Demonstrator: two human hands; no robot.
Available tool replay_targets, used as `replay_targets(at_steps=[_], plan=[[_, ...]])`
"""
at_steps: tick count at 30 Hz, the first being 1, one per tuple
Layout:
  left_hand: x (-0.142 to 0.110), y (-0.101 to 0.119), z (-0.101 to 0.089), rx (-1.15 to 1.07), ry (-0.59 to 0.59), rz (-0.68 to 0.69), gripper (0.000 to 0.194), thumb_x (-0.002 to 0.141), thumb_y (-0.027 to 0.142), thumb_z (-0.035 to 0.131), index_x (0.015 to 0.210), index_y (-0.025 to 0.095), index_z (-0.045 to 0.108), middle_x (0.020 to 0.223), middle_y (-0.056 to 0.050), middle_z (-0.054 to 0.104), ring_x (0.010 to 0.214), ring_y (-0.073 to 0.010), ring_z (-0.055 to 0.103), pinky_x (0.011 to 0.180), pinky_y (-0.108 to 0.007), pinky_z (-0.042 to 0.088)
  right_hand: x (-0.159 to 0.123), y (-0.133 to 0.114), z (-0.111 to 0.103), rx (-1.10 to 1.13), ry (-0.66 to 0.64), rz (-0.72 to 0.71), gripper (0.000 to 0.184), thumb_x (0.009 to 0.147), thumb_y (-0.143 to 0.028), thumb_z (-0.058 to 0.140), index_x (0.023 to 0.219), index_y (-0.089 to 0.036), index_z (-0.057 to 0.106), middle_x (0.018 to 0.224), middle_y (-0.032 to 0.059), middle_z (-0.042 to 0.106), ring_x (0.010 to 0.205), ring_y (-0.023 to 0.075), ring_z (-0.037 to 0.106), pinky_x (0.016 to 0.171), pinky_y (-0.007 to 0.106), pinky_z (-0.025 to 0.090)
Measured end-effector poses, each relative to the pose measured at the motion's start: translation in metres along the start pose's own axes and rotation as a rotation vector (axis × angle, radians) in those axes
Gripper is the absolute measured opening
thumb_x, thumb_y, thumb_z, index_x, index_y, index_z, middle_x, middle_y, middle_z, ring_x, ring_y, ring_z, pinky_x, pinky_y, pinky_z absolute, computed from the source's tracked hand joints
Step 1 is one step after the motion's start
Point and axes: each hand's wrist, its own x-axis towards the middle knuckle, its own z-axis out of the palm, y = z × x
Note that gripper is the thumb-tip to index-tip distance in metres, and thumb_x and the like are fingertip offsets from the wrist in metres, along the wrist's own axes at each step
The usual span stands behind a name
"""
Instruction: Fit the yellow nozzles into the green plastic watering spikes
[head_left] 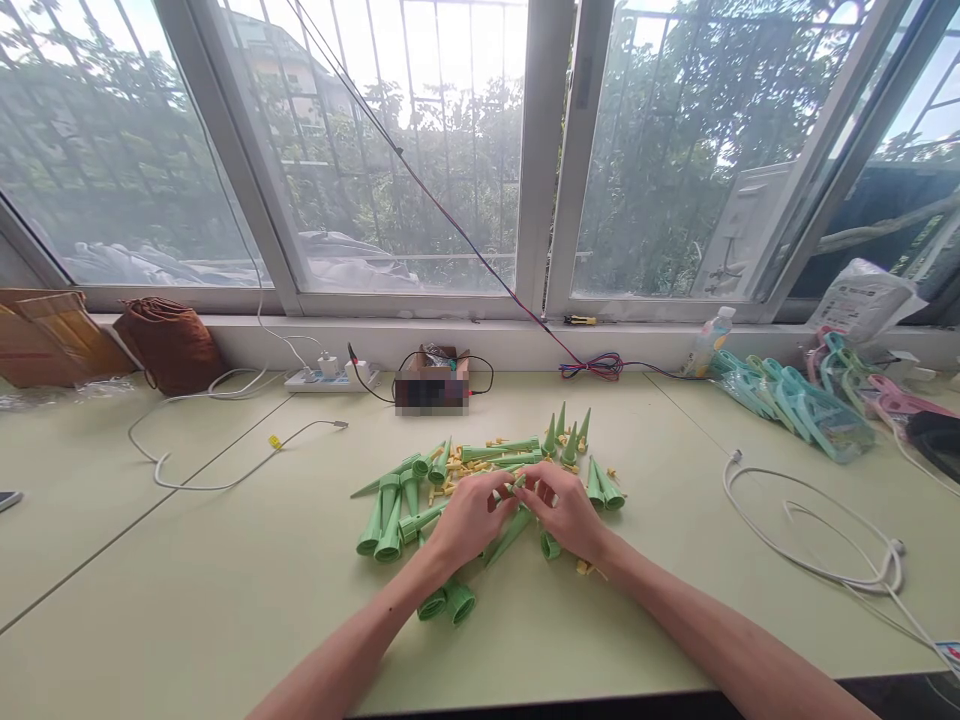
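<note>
My left hand [474, 512] and my right hand [561, 508] meet over the middle of a pile, fingers pinched together. Between the fingertips shows a small part of a green plastic spike [517, 485]; most of it is hidden by the fingers. Just below the hands, another green cone-shaped length [508, 538] points toward me; whether it joins the held piece I cannot tell. Around them lie several hollow green spikes [388, 540], while a few stand point-up [571, 446] behind my right hand. Small yellow plastic valve-like pieces [442, 490] are scattered among them.
A power strip [330, 378] and a small box [439, 365] stand by the window sill. White cables lie coiled at right [817, 570] and loose at left [202, 487]. Teal plastic clips [810, 405] and a bottle [711, 342] sit at the back right; a brown bag [171, 345] is at back left.
</note>
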Motion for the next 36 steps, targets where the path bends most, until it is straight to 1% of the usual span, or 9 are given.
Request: replay_targets(at_steps=[4, 10, 13, 16, 21, 26, 29, 32, 36], plan=[[0.0, -0.002, -0.002, -0.015, -0.02, 0.029, 0.027, 0.082, 0.015, 0.056, 0.106, 0.022, 0.068, 0.079, 0.0, 0.069, 0.059, -0.0128, 0.056, 0.06, -0.023, 0.045, 0.001, -0.001, 0.0, -0.027, 0.009, -0.018, 0.017, 0.096, -0.032, 0.054, 0.091, -0.019, 0.062, 0.077, 0.0021, 0.06, 0.058, 0.0128, 0.052, 0.055, 0.025, 0.045], [0.001, -0.011, -0.005, 0.094, 0.137, -0.02, 0.026, 0.084, 0.016, 0.055, 0.109, 0.019, 0.063, 0.096, -0.004, 0.065, 0.056, -0.0115, 0.054, 0.062, -0.026, 0.047, 0.001, -0.002, 0.0, -0.029, 0.023, -0.013, 0.019, 0.096, -0.034, 0.053, 0.093, -0.018, 0.062, 0.074, 0.0017, 0.058, 0.057, 0.0128, 0.05, 0.053, 0.025, 0.045], [0.002, -0.014, -0.006, 0.168, 0.106, -0.068, 0.026, 0.084, 0.014, 0.056, 0.108, 0.019, 0.064, 0.103, -0.007, 0.065, 0.061, -0.0142, 0.058, 0.062, -0.028, 0.048, 0.0, -0.002, 0.0, -0.032, 0.025, -0.018, 0.019, 0.096, -0.034, 0.053, 0.094, -0.018, 0.063, 0.075, 0.0024, 0.06, 0.057, 0.013, 0.051, 0.053, 0.025, 0.045], [0.002, -0.016, -0.006, 0.235, 0.074, -0.099, 0.027, 0.085, 0.012, 0.055, 0.11, 0.019, 0.064, 0.106, -0.009, 0.066, 0.076, -0.0201, 0.064, 0.068, -0.03, 0.049, 0.0, -0.001, 0.0, -0.033, 0.027, -0.02, 0.018, 0.096, -0.033, 0.053, 0.096, -0.018, 0.063, 0.076, 0.0027, 0.06, 0.057, 0.0129, 0.051, 0.053, 0.025, 0.046], [0.002, -0.018, -0.006, 0.273, 0.036, -0.116, 0.028, 0.087, 0.011, 0.054, 0.111, 0.02, 0.065, 0.106, -0.009, 0.065, 0.093, -0.0249, 0.065, 0.074, -0.031, 0.048, 0.0, 0.0, 0.001, -0.029, 0.029, -0.017, 0.018, 0.095, -0.033, 0.053, 0.095, -0.019, 0.063, 0.075, 0.0027, 0.06, 0.057, 0.013, 0.051, 0.052, 0.025, 0.046], [0.005, -0.02, -0.005, 0.284, 0.043, -0.13, 0.016, 0.087, 0.015, 0.056, 0.1, 0.019, 0.065, 0.096, -0.007, 0.062, 0.084, -0.0229, 0.064, 0.069, -0.03, 0.047, 0.0, -0.001, 0.0, -0.02, 0.031, -0.015, 0.018, 0.096, -0.034, 0.053, 0.093, -0.018, 0.063, 0.075, 0.0021, 0.058, 0.056, 0.0125, 0.05, 0.052, 0.024, 0.046], [0.005, -0.019, -0.005, 0.245, 0.091, -0.126, 0.007, 0.087, 0.017, 0.056, 0.09, 0.018, 0.062, 0.091, -0.005, 0.059, 0.071, -0.0183, 0.06, 0.065, -0.029, 0.046, 0.001, -0.004, 0.0, -0.009, 0.054, -0.016, 0.018, 0.096, -0.033, 0.053, 0.092, -0.019, 0.063, 0.078, 0.0027, 0.058, 0.058, 0.0125, 0.051, 0.052, 0.024, 0.046], [0.005, -0.016, -0.005, 0.165, 0.131, -0.068, 0.002, 0.086, 0.019, 0.057, 0.085, 0.019, 0.059, 0.089, -0.003, 0.057, 0.063, -0.014, 0.055, 0.062, -0.027, 0.045, 0.002, -0.007, -0.001, 0.009, 0.083, -0.018, 0.018, 0.096, -0.033, 0.052, 0.091, -0.019, 0.063, 0.088, 0.0054, 0.058, 0.062, 0.013, 0.054, 0.052, 0.025, 0.048], [0.003, -0.011, -0.004, 0.079, 0.111, 0.025, 0.003, 0.087, 0.021, 0.058, 0.086, 0.019, 0.059, 0.087, -0.002, 0.057, 0.06, -0.012, 0.051, 0.06, -0.025, 0.043, 0.002, -0.009, -0.002, 0.043, 0.119, -0.024, 0.019, 0.097, -0.035, 0.052, 0.092, -0.02, 0.063, 0.099, 0.0084, 0.057, 0.068, 0.0138, 0.058, 0.051, 0.025, 0.051]])
